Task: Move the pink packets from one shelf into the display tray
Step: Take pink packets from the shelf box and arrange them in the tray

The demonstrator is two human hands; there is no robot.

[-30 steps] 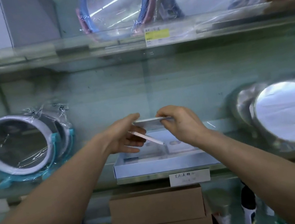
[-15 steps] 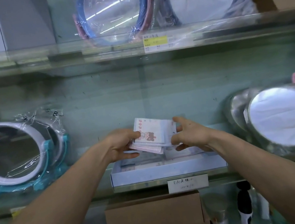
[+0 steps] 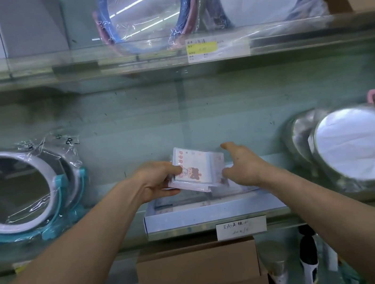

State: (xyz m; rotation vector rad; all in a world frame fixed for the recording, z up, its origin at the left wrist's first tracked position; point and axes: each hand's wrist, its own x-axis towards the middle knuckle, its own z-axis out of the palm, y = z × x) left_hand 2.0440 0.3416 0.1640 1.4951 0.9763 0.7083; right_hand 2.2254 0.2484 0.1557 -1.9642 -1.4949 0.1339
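Note:
A small stack of pink packets (image 3: 198,168) with a cartoon print is held tilted above the white display tray (image 3: 208,212) on the middle shelf. My left hand (image 3: 156,183) grips the stack at its left edge, thumb on top. My right hand (image 3: 243,167) is spread at the stack's right edge, thumb raised clear of it and lower fingers near the bottom corner; whether they touch is unclear. Inside the tray a few pale packets lie flat, partly hidden by the stack and my hands.
A wrapped round mirror on a teal stand (image 3: 14,193) is on the left, silver round mirrors (image 3: 356,148) on the right. The shelf above (image 3: 118,61) holds wrapped hoops. Brown cardboard boxes (image 3: 197,266) sit below the tray, behind a handwritten price label (image 3: 241,227).
The packets have tipped up to show their printed face. My right hand has opened and come off the stack's right edge, leaving my left hand gripping it.

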